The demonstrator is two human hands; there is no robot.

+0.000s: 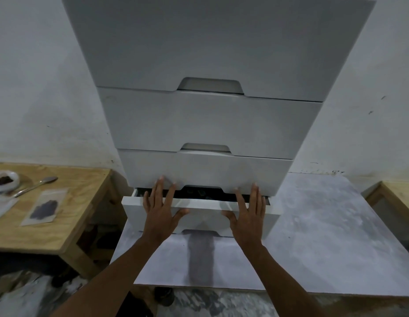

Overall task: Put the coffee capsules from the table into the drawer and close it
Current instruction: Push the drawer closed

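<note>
Count, cabinet: one white drawer cabinet (212,115) against the wall, four drawer fronts in view. Upper three sit flush. The fourth, the lowest drawer (199,213), stands out a little, leaving a narrow dark gap along its top edge.

Coffee capsules (200,192): only a few dim dark shapes show inside that gap, within the lowest drawer. Too dark to count or to confirm what they are.

Count, hands: two, both bare, arms reaching in from below.
- Left hand (160,209): fingers straight and spread, palm flat against the front of the lowest drawer, left of centre. Fingertips reach up across the gap. Grips nothing.
- Right hand (249,211): the same pose, fingers straight and spread, palm flat on the same front, right of centre. Grips nothing.

The hands are apart, with the drawer's centre between them.

Count, wooden bench (61,227) to the left of the cabinet: one spoon (36,185), one white bowl (4,180) with dark contents, one clear sachet (44,209) with a dark patch inside. The spoon lies between bowl and sachet.
</note>
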